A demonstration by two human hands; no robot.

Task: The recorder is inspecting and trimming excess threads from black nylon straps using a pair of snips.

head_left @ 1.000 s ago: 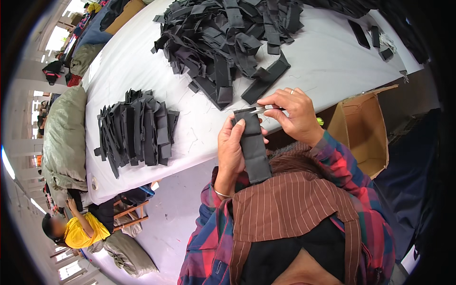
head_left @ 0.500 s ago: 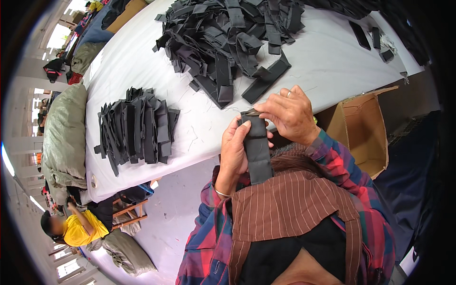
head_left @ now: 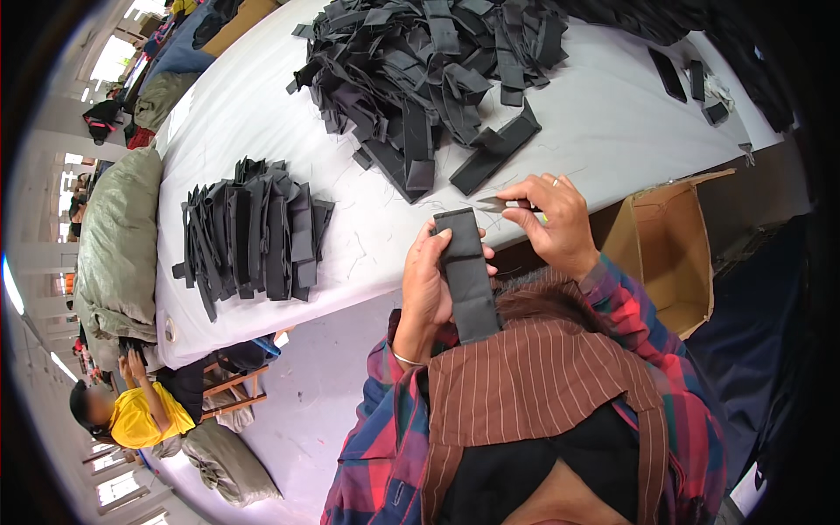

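My left hand (head_left: pixel 426 282) is closed around a dark grey fabric strip (head_left: pixel 469 278), thumb on its front and fingertips showing at its far side. The strip lies lengthwise toward my apron, its folded top end up by the table's edge. Just right of that end, my right hand (head_left: pixel 558 226) grips a pair of thread snips (head_left: pixel 493 204), mostly covered by the fingers. Their pointed metal blades aim left, apart from the strip. Beyond my hands, a loose heap of similar strips (head_left: pixel 420 70) covers the table's far middle, and a single folded strip (head_left: pixel 499 150) lies at its near side.
A neater stack of strips (head_left: pixel 254 232) sits on the white table (head_left: pixel 367 236) at left. An open cardboard box (head_left: pixel 674 254) stands below the edge at right. Full sacks (head_left: pixel 118 254) and a person in a yellow top (head_left: pixel 153 416) are off to the left.
My right hand has drawn back to the right from the strip's top end, bringing the snips' blades into view. My left hand still holds the strip, now turned flatter and smoother.
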